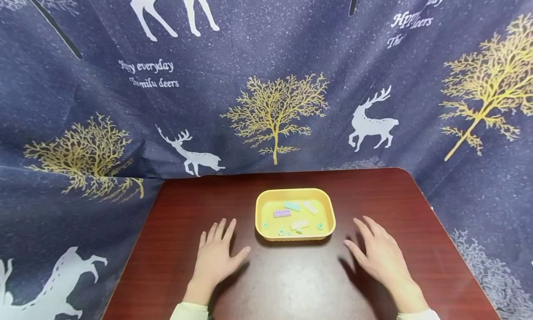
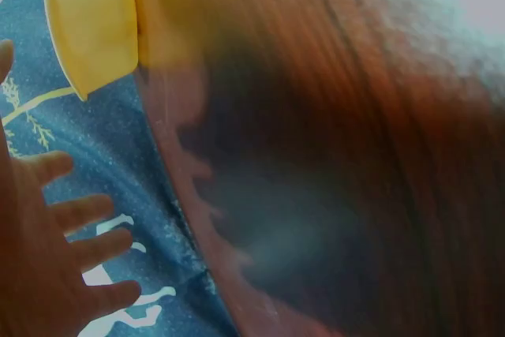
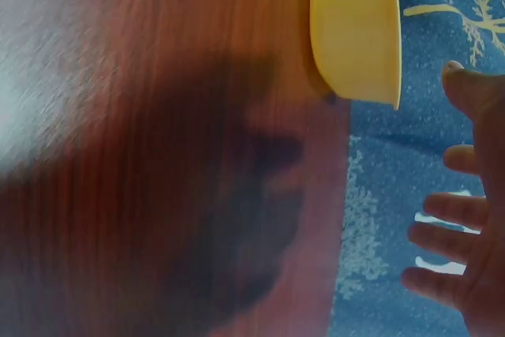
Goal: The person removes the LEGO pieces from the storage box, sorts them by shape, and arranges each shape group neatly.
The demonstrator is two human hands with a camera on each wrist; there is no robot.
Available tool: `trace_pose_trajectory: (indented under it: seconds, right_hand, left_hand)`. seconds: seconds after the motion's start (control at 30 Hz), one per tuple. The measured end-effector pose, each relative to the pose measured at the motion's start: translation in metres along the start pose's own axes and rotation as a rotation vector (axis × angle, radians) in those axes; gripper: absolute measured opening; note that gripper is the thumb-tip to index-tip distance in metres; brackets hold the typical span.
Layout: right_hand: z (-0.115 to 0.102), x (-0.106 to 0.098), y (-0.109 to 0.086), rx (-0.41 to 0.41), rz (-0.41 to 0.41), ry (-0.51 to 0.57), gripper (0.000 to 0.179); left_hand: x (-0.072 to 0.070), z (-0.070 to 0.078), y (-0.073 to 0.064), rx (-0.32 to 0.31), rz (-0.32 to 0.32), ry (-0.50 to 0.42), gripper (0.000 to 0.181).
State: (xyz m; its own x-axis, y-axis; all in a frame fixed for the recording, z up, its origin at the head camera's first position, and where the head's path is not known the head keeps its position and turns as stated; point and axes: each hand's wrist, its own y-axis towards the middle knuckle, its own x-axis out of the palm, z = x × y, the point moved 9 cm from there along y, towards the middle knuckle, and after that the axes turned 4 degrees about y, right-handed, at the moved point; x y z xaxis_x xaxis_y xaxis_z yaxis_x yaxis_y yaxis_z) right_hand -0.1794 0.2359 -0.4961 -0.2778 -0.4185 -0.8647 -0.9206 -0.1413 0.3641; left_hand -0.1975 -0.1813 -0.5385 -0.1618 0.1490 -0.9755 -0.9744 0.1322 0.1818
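A yellow tray (image 1: 266, 236) with rounded corners stands on the table in the head view. In it lie a purple studded toy brick (image 1: 282, 213), a teal brick (image 1: 293, 206), a pale pink brick (image 1: 310, 207), a cream brick (image 1: 299, 224) and several small green round pieces (image 1: 320, 226). To the tray's left my left hand (image 1: 215, 257) is held with fingers spread, holding nothing. My right hand (image 1: 381, 255) is to its right, fingers extended, likewise holding nothing. Both wrist views show the tray's outer wall (image 2: 95, 21) apart from the fingers.
The dark red wooden table (image 1: 200, 195) has rounded back corners and a bright reflection near its middle. Behind and beside it hangs a blue cloth (image 1: 291, 47) printed with white deer and golden trees. Hand shadows fall on the tabletop.
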Motion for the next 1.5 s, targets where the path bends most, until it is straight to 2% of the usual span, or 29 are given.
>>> trace_pose_trajectory:
  seconds: [0.23,0.47,0.67,0.9,1.2,1.5]
  right_hand:
    - [-0.011,0.009,0.007,-0.028,-0.013,-0.003,0.054]
    - [-0.024,0.019,0.012,-0.047,-0.034,0.005,0.049]
    - [-0.033,0.023,0.017,-0.067,-0.035,0.015,0.046]
    - [-0.041,0.024,0.029,-0.085,-0.019,0.016,0.044]
    - [-0.054,0.024,0.045,-0.109,-0.031,0.025,0.045]
    - [-0.061,0.027,0.057,-0.109,-0.057,0.021,0.049]
  left_hand:
    - [0.000,0.005,0.003,0.005,0.022,-0.009,0.091]
    - [-0.001,0.007,0.005,0.018,0.075,-0.004,0.089]
    - [0.000,0.009,0.004,0.011,0.051,-0.003,0.089]
    - [-0.002,0.012,0.006,0.015,0.062,-0.023,0.089]
    - [-0.001,0.015,0.007,-0.005,0.040,-0.034,0.089]
    - [0.001,0.018,0.016,-0.007,0.041,-0.038,0.088]
